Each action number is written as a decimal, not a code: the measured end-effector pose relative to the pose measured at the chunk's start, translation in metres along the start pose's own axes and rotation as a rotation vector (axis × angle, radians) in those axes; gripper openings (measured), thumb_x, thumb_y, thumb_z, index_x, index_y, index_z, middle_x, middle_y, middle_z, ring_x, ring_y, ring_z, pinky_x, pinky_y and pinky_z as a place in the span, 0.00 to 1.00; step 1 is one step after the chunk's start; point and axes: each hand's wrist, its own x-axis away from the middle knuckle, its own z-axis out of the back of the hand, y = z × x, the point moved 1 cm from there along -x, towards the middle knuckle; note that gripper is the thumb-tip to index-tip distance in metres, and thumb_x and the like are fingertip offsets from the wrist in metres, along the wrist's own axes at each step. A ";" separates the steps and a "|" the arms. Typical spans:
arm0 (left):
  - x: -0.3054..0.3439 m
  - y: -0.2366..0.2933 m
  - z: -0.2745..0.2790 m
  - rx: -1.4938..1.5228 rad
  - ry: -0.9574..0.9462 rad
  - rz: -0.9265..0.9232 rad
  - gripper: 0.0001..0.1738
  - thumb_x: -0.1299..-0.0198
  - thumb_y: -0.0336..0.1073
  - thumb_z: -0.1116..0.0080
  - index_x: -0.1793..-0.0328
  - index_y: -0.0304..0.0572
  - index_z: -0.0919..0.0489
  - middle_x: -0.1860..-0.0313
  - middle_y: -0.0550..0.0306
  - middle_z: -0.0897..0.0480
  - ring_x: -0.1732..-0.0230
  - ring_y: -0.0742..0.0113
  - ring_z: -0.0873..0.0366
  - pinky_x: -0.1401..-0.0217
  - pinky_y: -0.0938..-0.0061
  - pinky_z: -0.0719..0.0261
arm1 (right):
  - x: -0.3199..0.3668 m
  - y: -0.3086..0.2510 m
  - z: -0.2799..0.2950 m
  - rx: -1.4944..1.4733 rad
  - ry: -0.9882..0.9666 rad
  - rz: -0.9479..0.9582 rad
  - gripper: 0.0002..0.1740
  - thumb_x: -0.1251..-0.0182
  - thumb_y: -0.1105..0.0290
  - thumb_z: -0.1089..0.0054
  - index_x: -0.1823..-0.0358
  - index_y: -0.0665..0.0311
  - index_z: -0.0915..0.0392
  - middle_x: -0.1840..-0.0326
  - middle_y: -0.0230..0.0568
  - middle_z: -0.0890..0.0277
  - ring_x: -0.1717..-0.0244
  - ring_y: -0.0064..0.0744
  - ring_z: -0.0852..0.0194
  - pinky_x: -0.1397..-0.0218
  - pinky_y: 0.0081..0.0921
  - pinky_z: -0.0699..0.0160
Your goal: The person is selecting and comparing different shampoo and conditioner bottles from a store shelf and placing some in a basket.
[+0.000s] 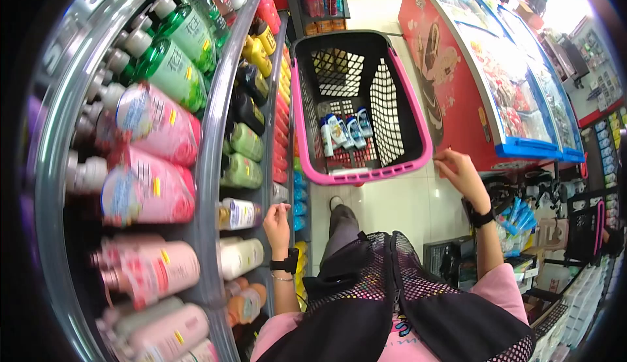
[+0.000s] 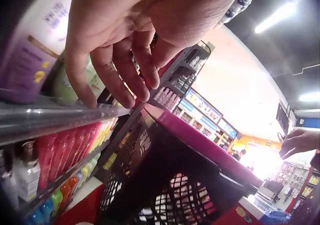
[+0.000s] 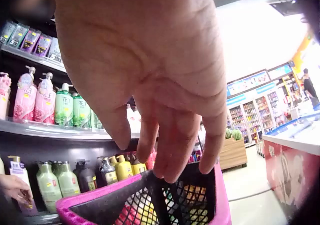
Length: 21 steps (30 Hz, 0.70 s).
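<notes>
A black shopping basket (image 1: 357,170) with a pink rim is in front of the person in the head view. Several small blue-and-white bottles (image 1: 353,132) lie at its bottom. The left hand (image 1: 277,228) hangs beside the shelf edge, near a white pump bottle with a purple label (image 1: 240,213). In the left wrist view its fingers (image 2: 127,80) droop loosely and hold nothing. To the right of the basket is the right hand (image 1: 462,176), also holding nothing. Its relaxed fingers (image 3: 170,150) overlap the basket's far side in the right wrist view.
Shelves along the left carry pink pump bottles (image 1: 153,185), green pump bottles (image 1: 173,68) and light green bottles (image 1: 243,169). A red chest freezer (image 1: 450,68) with blue trim stands on the right. Pale tiled floor (image 1: 385,212) shows between shelf and freezer.
</notes>
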 end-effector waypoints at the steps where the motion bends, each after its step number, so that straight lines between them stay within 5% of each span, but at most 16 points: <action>1: 0.000 0.008 -0.012 0.035 0.037 -0.018 0.13 0.33 0.36 0.51 0.62 0.30 0.24 0.65 0.53 0.18 0.62 0.73 0.22 0.54 0.78 0.26 | -0.009 -0.005 0.013 0.052 -0.016 -0.015 0.10 0.40 0.70 0.41 0.63 0.70 0.23 0.67 0.52 0.21 0.62 0.45 0.20 0.57 0.33 0.25; 2: 0.004 0.019 -0.022 0.107 0.051 -0.026 0.13 0.32 0.35 0.51 0.64 0.30 0.24 0.66 0.54 0.18 0.62 0.73 0.22 0.56 0.77 0.26 | -0.018 -0.008 0.021 0.113 0.021 0.107 0.10 0.40 0.69 0.41 0.63 0.71 0.24 0.67 0.52 0.22 0.63 0.45 0.21 0.58 0.33 0.25; 3: -0.083 0.038 0.004 0.046 0.049 -0.038 0.13 0.32 0.34 0.52 0.64 0.30 0.24 0.65 0.55 0.18 0.62 0.73 0.22 0.56 0.77 0.26 | -0.112 -0.028 -0.009 0.045 0.002 0.147 0.10 0.40 0.69 0.41 0.63 0.71 0.24 0.66 0.51 0.21 0.63 0.45 0.21 0.58 0.33 0.25; 5: -0.092 0.043 -0.012 0.033 0.025 0.020 0.12 0.33 0.34 0.51 0.64 0.31 0.24 0.65 0.55 0.18 0.62 0.72 0.22 0.57 0.76 0.27 | -0.161 -0.029 -0.017 0.033 -0.066 0.214 0.11 0.40 0.69 0.41 0.62 0.71 0.24 0.65 0.51 0.21 0.62 0.45 0.21 0.58 0.32 0.25; 7: -0.129 0.071 -0.027 -0.010 -0.009 -0.026 0.11 0.34 0.34 0.50 0.63 0.32 0.23 0.67 0.55 0.19 0.63 0.71 0.23 0.57 0.76 0.27 | -0.238 -0.002 -0.047 -0.106 -0.159 0.155 0.13 0.42 0.68 0.40 0.59 0.70 0.23 0.64 0.51 0.21 0.60 0.46 0.21 0.56 0.33 0.24; 12: -0.157 0.153 -0.037 -0.084 -0.051 -0.080 0.07 0.38 0.31 0.47 0.63 0.33 0.22 0.68 0.53 0.20 0.64 0.66 0.22 0.58 0.74 0.28 | -0.345 0.077 -0.191 0.156 -0.431 0.060 0.18 0.54 0.62 0.33 0.63 0.66 0.19 0.63 0.53 0.20 0.59 0.49 0.21 0.54 0.36 0.22; 17: -0.198 0.233 -0.083 -0.190 -0.145 -0.261 0.05 0.40 0.28 0.46 0.62 0.33 0.23 0.65 0.50 0.19 0.63 0.56 0.21 0.57 0.69 0.26 | -0.356 0.184 -0.334 0.251 -0.374 -0.225 0.16 0.54 0.65 0.37 0.65 0.67 0.20 0.58 0.57 0.21 0.55 0.53 0.21 0.51 0.40 0.22; 19: -0.222 0.233 -0.116 -0.185 -0.185 -0.278 0.04 0.41 0.27 0.46 0.62 0.33 0.24 0.66 0.49 0.20 0.62 0.54 0.21 0.58 0.68 0.26 | -0.343 0.185 -0.355 0.205 -0.471 -0.448 0.26 0.59 0.61 0.30 0.59 0.69 0.23 0.55 0.60 0.23 0.53 0.50 0.22 0.48 0.39 0.23; 21: -0.238 0.196 -0.165 -0.170 -0.272 -0.121 0.04 0.40 0.26 0.47 0.62 0.33 0.23 0.65 0.53 0.19 0.63 0.67 0.21 0.58 0.75 0.26 | -0.319 0.228 -0.393 0.213 -0.648 -0.522 0.29 0.57 0.59 0.31 0.54 0.69 0.25 0.51 0.61 0.25 0.51 0.50 0.23 0.48 0.40 0.23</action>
